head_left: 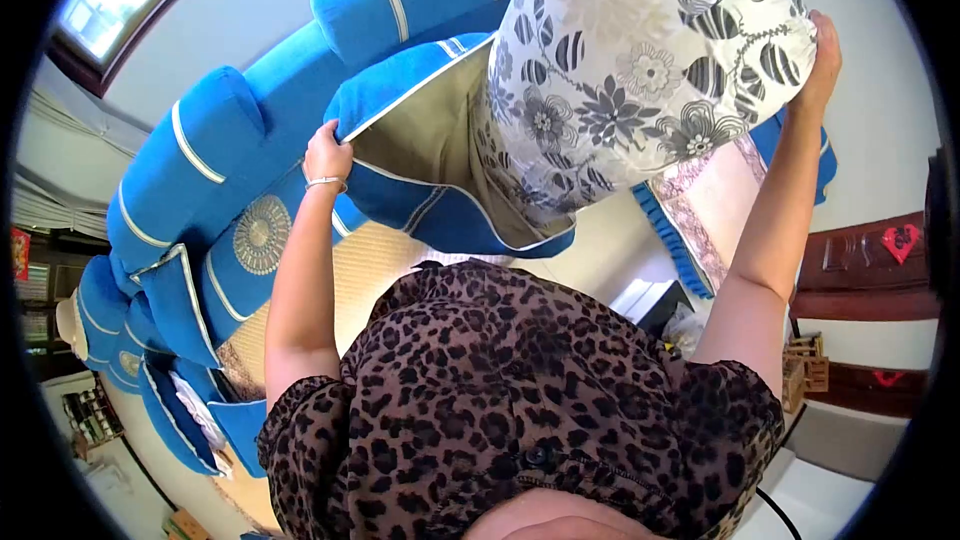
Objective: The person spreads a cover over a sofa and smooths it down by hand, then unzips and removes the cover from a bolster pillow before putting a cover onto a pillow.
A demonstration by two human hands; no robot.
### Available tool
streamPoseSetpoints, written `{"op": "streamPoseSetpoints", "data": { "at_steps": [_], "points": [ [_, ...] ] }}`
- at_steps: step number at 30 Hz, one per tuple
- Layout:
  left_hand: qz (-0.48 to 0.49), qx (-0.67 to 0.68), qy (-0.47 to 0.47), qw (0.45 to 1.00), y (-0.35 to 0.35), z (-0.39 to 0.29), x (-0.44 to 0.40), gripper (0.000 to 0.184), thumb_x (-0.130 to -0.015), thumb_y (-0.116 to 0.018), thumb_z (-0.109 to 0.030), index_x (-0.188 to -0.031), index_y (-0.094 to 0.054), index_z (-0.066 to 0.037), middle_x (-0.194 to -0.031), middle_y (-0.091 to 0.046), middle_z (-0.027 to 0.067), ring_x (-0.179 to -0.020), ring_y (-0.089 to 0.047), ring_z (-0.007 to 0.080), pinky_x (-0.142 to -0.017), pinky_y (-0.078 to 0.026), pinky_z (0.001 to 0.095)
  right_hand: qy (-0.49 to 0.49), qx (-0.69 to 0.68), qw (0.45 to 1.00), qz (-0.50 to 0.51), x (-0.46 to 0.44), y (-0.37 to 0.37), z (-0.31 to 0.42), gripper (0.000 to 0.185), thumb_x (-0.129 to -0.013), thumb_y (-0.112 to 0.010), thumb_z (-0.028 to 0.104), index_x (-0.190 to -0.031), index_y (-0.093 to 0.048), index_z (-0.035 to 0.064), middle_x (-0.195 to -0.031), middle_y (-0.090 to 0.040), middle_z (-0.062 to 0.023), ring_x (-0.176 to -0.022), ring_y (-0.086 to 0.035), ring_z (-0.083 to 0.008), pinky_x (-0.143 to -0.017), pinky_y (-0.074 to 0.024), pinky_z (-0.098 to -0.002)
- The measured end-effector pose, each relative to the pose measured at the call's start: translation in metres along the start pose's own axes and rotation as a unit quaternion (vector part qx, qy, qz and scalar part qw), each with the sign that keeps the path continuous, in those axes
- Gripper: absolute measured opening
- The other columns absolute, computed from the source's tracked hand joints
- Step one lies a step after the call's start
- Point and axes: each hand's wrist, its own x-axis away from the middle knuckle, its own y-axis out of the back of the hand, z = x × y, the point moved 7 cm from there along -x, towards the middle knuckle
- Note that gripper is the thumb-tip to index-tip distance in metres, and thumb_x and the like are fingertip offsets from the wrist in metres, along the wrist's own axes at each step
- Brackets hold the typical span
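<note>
A blue cushion cover [440, 210] with white piping gapes open in front of me, its beige lining showing. My left hand [327, 158], with a bracelet at the wrist, is closed around the left edge of its opening. A large cushion [640, 70], white with grey and black flowers, has its lower end inside the cover, while most of it stands out above. My right hand [822, 65] grips the cushion by its upper right edge; the fingertips are partly hidden behind it.
A curved blue sofa [285, 70] with white stripes runs along the left and back. Loose blue cushions [178, 305] lean on it at the left. Pink patterned fabric with a blue ruffle [700, 210] lies at the right. A wooden crate [803, 370] stands lower right.
</note>
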Motion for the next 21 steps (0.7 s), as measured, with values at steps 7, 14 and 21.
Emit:
{"op": "streamPoseSetpoints", "data": {
  "at_steps": [7, 14, 21],
  "points": [
    [0.021, 0.061, -0.031, 0.997, 0.004, 0.005, 0.015, 0.042, -0.074, -0.07, -0.028, -0.11, -0.065, -0.008, -0.108, -0.065, 0.0171, -0.1, -0.062, 0.0336, -0.085, -0.049, 0.0413, 0.021, 0.088, 0.995, 0.034, -0.002, -0.002, -0.001, 0.036, -0.095, -0.039, 0.025, -0.103, -0.061, -0.0023, -0.092, -0.061, -0.0067, -0.083, -0.056, -0.0133, -0.076, -0.045, -0.0274],
    [0.003, 0.173, -0.077, 0.982, 0.018, -0.013, 0.036, 0.037, -0.076, -0.071, -0.028, -0.103, -0.066, -0.002, -0.086, -0.068, 0.0206, -0.081, -0.066, 0.0335, -0.071, -0.05, 0.0379, -0.023, -0.043, 0.997, 0.06, -0.005, 0.001, 0.003, 0.034, -0.095, -0.047, 0.027, -0.113, -0.055, -0.0006, -0.109, -0.059, -0.0094, -0.094, -0.059, -0.017, -0.083, -0.0468, -0.028],
    [0.072, 0.534, -0.041, 0.842, 0.071, -0.068, 0.044, 0.034, -0.082, -0.07, -0.016, -0.109, -0.061, 0.003, -0.098, -0.067, 0.0058, -0.085, -0.059, 0.0128, -0.076, -0.047, 0.026, -0.007, -0.142, 0.99, 0.0, 0.052, -0.05, 0.082, 0.06, -0.081, -0.07, 0.021, -0.128, -0.04, 0.0, -0.111, -0.057, -0.0144, -0.1, -0.056, -0.0197, -0.088, -0.0455, -0.0309]
  ]
}}
